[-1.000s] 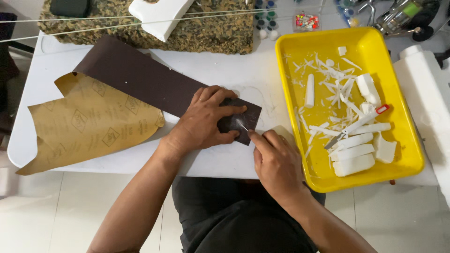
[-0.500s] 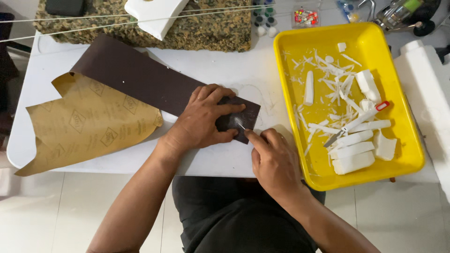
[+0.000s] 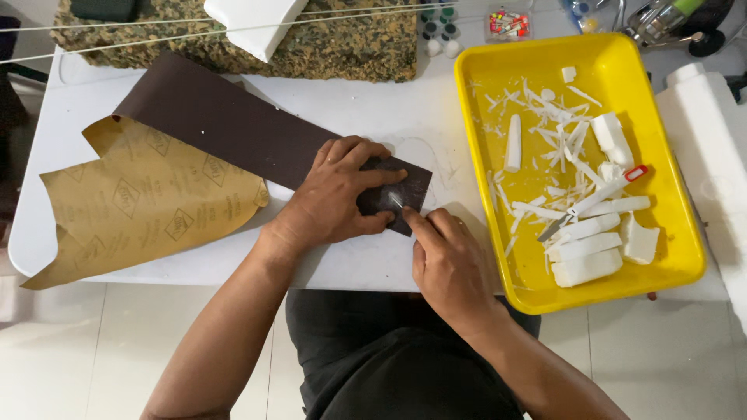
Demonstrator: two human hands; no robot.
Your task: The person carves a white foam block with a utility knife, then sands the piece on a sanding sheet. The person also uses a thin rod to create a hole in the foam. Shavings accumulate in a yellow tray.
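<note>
A long dark brown sandpaper strip [image 3: 226, 124] lies across the white table [image 3: 405, 117]. My left hand [image 3: 334, 194] presses flat on its near right end, fingers spread. My right hand [image 3: 447, 260] is closed around a small thin white piece [image 3: 396, 200], whose tip rests on the dark strip just under my left fingertips. Most of that piece is hidden in my fingers.
A tan sandpaper sheet [image 3: 132, 202] lies curled at the left. At the right, a yellow tray [image 3: 677, 233] holds white blocks, sticks, shavings and a small cutter [image 3: 595, 198]. A speckled foam slab [image 3: 342, 39], paint pots [image 3: 437, 31] and white foam [image 3: 708, 155] border the table.
My right hand with the white piece has shifted slightly along the dark strip. My left hand stays pressed in place.
</note>
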